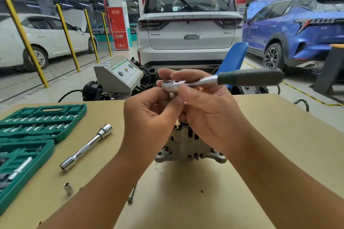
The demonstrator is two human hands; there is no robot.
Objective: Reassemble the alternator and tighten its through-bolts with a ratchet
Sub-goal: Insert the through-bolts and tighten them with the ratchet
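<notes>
Both hands are raised above the table around a ratchet (219, 80) with a chrome head and a dark green handle that points right. My right hand (210, 109) grips the ratchet near its head, thumb on top. My left hand (150, 117) pinches at the underside of the head, where something small is hidden by the fingers. The grey metal alternator (186, 147) stands on the table below my hands, largely covered by them. A long bolt (132, 194) lies on the table beside my left forearm.
A green socket set case (37, 122) lies open at the left. A chrome extension bar with a socket (87, 147) and a small loose socket (68, 188) lie on the tan table (279, 135). Behind the table stand a grey machine (119, 74), a blue chair and parked cars.
</notes>
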